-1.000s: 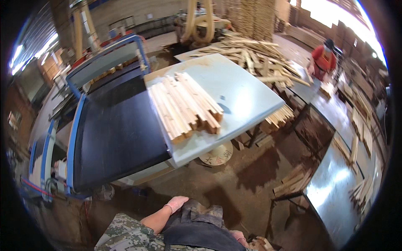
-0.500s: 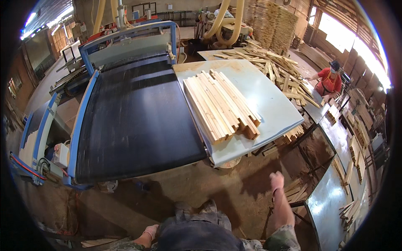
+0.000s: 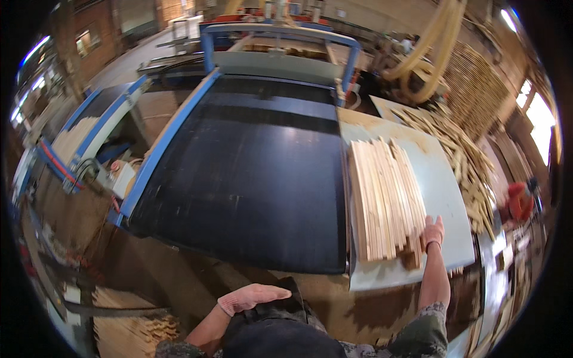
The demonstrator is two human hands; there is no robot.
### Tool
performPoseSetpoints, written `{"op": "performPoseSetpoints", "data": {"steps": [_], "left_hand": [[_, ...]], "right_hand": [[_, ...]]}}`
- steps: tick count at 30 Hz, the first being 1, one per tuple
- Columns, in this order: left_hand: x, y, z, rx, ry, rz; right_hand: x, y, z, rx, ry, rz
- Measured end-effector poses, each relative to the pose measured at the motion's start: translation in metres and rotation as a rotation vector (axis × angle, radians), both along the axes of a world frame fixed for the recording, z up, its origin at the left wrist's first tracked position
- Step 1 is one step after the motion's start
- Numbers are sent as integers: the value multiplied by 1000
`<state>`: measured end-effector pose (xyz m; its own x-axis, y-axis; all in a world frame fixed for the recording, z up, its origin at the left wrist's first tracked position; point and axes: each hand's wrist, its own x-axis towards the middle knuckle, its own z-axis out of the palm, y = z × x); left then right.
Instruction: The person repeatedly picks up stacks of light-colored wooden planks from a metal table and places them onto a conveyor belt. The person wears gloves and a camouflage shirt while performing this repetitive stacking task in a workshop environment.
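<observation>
A pile of pale wooden strips (image 3: 382, 197) lies side by side on a light grey tabletop (image 3: 444, 197), their near ends uneven. My right hand (image 3: 433, 232), in a pinkish work glove, is at the pile's near right side with its fingers apart; it looks to be against the outermost strips, not closed round any. Gloved too, my left hand (image 3: 255, 297) hangs in front of my body, fingers stretched out and nothing in them. Left of the tabletop runs a wide black conveyor belt (image 3: 250, 179).
A blue frame (image 3: 280, 28) spans the belt's far end. Loose strips (image 3: 462, 161) are heaped beyond the tabletop, near a person in red (image 3: 521, 201) at far right. Stacked wood (image 3: 131, 322) stands at lower left, and pale hoses (image 3: 427, 53) hang behind.
My view has swung right and come closer to the tabletop. My right hand has reached forward to the strips and opened, while the left has risen in front of my body.
</observation>
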<state>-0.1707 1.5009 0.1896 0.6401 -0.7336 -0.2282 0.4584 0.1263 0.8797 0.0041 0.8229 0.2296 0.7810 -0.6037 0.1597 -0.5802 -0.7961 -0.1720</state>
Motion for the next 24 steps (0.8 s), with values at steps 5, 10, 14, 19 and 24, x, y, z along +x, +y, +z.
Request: {"op": "performPoseSetpoints", "data": {"steps": [5, 10, 14, 19, 24], "left_hand": [[82, -84, 50, 49, -92, 46], [139, -170, 26, 374, -598, 270], [156, -228, 0, 460, -742, 489], [161, -207, 1, 492, -687, 695], [171, -67, 5, 969, -883, 805]], "right_hand": [[84, 10, -2, 441, 25, 53], [150, -6, -30, 879, -197, -8], [173, -27, -51, 853, -193, -14], [174, 104, -11, 716, -64, 309], [181, 236, -22, 767, 97, 562]]}}
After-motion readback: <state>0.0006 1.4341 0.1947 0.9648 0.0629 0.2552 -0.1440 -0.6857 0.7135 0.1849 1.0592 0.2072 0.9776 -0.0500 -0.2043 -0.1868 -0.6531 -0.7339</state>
